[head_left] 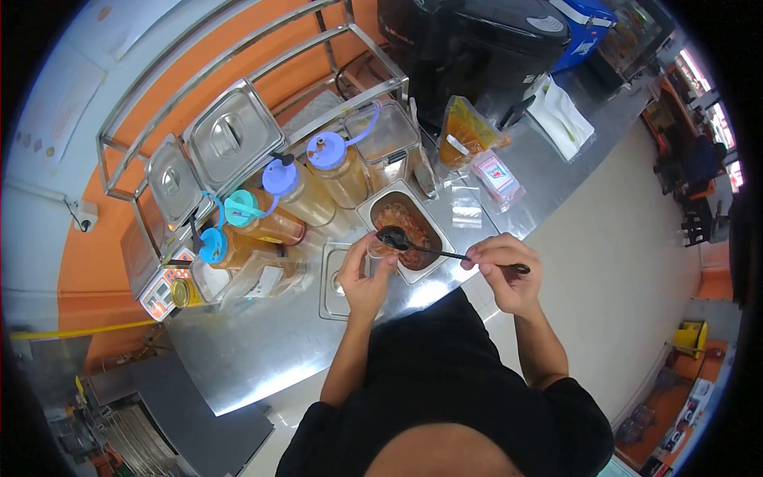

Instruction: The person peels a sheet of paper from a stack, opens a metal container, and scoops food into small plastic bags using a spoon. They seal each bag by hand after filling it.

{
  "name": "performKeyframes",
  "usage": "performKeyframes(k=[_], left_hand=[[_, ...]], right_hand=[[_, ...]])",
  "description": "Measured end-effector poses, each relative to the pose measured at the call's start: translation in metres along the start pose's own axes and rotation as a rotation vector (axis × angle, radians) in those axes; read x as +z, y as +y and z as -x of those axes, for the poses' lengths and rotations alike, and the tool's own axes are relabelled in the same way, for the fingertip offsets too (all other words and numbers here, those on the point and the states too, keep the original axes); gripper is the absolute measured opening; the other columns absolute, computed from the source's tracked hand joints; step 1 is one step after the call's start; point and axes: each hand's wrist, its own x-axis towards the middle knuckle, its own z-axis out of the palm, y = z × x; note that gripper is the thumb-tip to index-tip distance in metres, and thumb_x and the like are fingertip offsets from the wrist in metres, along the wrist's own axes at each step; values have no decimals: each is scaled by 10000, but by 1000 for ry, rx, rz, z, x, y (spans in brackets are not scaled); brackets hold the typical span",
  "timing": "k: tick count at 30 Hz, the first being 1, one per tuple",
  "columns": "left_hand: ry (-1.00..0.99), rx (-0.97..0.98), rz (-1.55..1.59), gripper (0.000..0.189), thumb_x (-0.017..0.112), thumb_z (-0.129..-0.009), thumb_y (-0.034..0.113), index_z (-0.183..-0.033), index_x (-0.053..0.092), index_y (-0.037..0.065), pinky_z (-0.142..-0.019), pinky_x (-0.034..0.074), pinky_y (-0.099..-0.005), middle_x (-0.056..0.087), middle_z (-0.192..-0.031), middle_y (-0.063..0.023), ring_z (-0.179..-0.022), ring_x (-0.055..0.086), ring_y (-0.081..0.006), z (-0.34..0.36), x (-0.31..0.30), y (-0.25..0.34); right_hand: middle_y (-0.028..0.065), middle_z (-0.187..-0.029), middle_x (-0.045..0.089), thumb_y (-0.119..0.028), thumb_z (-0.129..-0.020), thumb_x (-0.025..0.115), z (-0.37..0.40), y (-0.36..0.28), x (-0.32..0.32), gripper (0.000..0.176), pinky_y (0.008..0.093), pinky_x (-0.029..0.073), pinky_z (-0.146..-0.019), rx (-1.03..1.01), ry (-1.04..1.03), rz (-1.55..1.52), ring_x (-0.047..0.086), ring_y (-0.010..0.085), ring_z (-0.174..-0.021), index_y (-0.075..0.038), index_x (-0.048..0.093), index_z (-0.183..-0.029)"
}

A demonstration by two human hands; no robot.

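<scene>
My right hand (509, 274) is closed around the handle of a black spoon (435, 251). The spoon's bowl lies at the fingertips of my left hand (364, 282), over a small clear cup (378, 250) that those fingers grip. Spoon and cup are above the near left part of a steel pan (427, 208), which holds a chunky reddish sauce (414, 226). What is inside the cup is hard to make out. Flat on the counter left of the pan lies a steel lid (329, 296), partly hidden by my left hand.
Squeeze bottles with purple caps (283, 178) and teal or blue caps (241, 207) stand left of the pan. A bag of orange sauce (463, 135), a small packet (497, 178) and a white cloth (560, 119) lie right. A metal rack (238, 60) runs behind.
</scene>
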Motion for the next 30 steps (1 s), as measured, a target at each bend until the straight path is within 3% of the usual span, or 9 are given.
performKeyframes(k=[7,12,14,16,18,19,20,22,30], left_hand=[[110,-128,199,401,713,-867,4,-1246,587,-32,-926,499,-304,667,-1162,-118,-1050,635,-173,-4,0,9],[150,-132,204,385,698,-885,14,-1251,584,-27,-843,528,-262,667,-1170,-112,-990,654,-148,-6,-7,14],[165,-89,232,374,698,-886,18,-1242,592,-27,-837,532,-268,674,-1146,-102,-981,656,-150,-6,-7,21],[151,-82,214,370,703,-884,23,-1235,597,-27,-839,532,-270,659,-1161,-106,-1013,643,-159,1,-10,24],[136,-83,197,366,708,-881,27,-1228,601,-27,-841,532,-273,644,-1176,-111,-1046,631,-168,11,-12,29],[133,-61,194,360,720,-876,41,-1212,612,-28,-856,527,-289,619,-1192,-121,-1074,613,-188,16,-10,32],[126,-43,191,355,733,-870,54,-1197,622,-28,-871,522,-306,595,-1208,-132,-1102,596,-208,22,-10,34],[88,8,39,354,745,-863,68,-1183,630,-29,-891,511,-326,576,-1218,-140,-1112,583,-227,40,-17,30],[43,-147,-160,321,730,-891,142,-1152,642,-22,-957,476,-351,567,-1215,-139,-1115,578,-243,113,-31,27]], right_hand=[[162,-1004,632,-80,-969,593,13,29,6,149,366,575,-760,175,439,-486,675,235,-835,46,632,-1039],[142,-1074,627,-60,-951,608,36,69,16,163,370,544,-837,422,394,-371,647,229,-939,19,616,-1093],[134,-1083,631,-59,-912,662,36,74,22,213,347,509,-885,515,99,-146,628,237,-1030,25,609,-1100],[118,-1045,627,-48,-878,688,31,51,27,229,327,481,-874,481,173,22,609,210,-1015,20,610,-1083],[105,-996,614,-33,-878,664,43,29,31,195,326,475,-823,131,343,389,595,179,-923,8,612,-1061],[93,-960,599,-4,-898,605,43,17,43,130,291,476,-752,49,236,215,572,145,-816,-5,611,-1028],[119,-964,670,-79,-863,698,53,6,58,189,283,514,-673,363,116,-23,638,186,-756,-11,660,-1036],[73,-1090,656,-172,-961,638,48,-13,76,370,213,515,-619,836,-156,-563,621,109,-797,-23,558,-1290],[20,-1078,621,-200,-983,611,76,16,99,221,269,518,-751,1246,-175,-1038,595,108,-913,-83,586,-1168]])
